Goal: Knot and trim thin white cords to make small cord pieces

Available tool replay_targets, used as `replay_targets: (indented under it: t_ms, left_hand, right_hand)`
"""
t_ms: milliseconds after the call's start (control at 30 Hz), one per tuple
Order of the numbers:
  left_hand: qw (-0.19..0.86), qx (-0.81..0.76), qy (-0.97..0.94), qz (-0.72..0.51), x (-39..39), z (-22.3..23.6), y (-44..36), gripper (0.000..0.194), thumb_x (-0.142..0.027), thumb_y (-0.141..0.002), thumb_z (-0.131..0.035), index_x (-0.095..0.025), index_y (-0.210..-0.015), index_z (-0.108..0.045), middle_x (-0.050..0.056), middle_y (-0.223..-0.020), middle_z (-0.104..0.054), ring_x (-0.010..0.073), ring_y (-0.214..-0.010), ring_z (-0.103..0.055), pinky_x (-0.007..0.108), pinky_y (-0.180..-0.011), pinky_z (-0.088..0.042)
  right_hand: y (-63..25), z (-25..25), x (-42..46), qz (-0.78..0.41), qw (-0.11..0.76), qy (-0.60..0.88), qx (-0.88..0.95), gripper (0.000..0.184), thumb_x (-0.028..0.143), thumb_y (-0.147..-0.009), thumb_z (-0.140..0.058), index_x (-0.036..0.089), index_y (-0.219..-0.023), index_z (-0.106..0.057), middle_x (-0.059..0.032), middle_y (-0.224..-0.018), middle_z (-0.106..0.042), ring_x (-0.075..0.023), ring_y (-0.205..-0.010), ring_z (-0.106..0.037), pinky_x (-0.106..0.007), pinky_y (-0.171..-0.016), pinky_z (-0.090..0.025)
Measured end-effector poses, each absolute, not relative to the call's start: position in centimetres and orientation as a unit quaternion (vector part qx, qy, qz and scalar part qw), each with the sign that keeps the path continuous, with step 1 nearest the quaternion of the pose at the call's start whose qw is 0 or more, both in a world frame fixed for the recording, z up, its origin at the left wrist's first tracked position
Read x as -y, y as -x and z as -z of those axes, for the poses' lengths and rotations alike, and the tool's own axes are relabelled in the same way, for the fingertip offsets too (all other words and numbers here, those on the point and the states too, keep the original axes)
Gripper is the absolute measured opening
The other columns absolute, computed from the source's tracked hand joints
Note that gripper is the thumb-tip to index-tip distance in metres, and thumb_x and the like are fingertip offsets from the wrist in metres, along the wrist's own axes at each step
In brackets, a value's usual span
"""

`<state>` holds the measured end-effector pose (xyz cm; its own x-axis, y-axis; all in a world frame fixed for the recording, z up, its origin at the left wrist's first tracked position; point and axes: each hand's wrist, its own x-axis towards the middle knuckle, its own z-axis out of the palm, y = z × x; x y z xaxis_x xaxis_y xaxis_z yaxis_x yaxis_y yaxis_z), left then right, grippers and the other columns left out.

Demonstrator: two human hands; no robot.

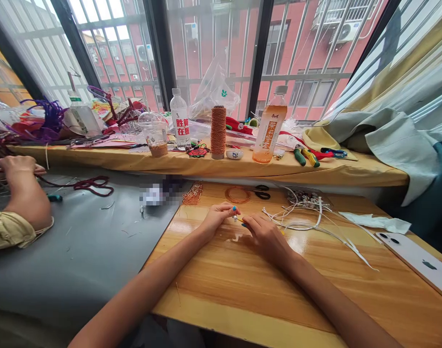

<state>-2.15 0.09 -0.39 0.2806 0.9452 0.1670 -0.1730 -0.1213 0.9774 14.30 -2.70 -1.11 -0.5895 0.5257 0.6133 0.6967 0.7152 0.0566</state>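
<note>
Over the wooden table [213, 290], my left hand [217, 220] is closed, thumb and finger pinching a small white bead-like piece [235, 218]. My right hand [264, 237] is closed around a slim yellow tool [240, 220] whose tip meets the white piece; its exact kind is hidden by my fingers. Just beyond my hands lie a coil of copper-coloured wire [237, 195], black-handled scissors [262, 192] and a bundle of short copper-coloured wires [193, 193]. White cords [304, 223] are loosely looped right of my right hand, before a clear tray of small beads [308, 198].
A phone [420, 263] and a tissue [375, 222] lie at the right. Along the ledge [192, 166] stand bottles [270, 126], a wire spool [218, 133], a cup [157, 140] and pliers [306, 155]. Another person's arm [25, 193] works with dark red cord [94, 184] at left.
</note>
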Motion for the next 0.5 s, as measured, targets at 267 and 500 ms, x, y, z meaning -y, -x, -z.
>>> replay_targets:
  t_ms: [267, 500]
  left_hand:
    - [0.569, -0.342, -0.566, -0.489, 0.0, 0.36, 2.05, 0.018, -0.033, -0.06, -0.064, -0.015, -0.059, -0.065, 0.002, -0.071, -0.055, 0.0146, -0.073, -0.047, 0.025, -0.074, -0.032]
    - [0.56, -0.347, -0.577, -0.482, -0.14, 0.52, 2.15, 0.018, -0.033, -0.061, -0.063, -0.015, -0.061, -0.066, 0.002, -0.071, -0.055, 0.015, -0.075, -0.047, 0.026, -0.077, -0.032]
  right_hand:
    - [-14.28, 1.01, 2.76, 0.15, 0.271, 0.408, 0.859, 0.02, 0.014, -0.083, -0.037, 0.015, -0.093, -0.054, -0.0053, -0.074, -0.054, -0.0143, -0.061, -0.05, -0.024, -0.056, -0.039]
    - [-14.15, 1.31, 2.56, 0.154, 0.346, 0.356, 0.854, 0.012, 0.021, -0.085, -0.04, 0.016, -0.091, -0.048, -0.0038, -0.072, -0.058, -0.0138, -0.064, -0.055, -0.022, -0.056, -0.039]
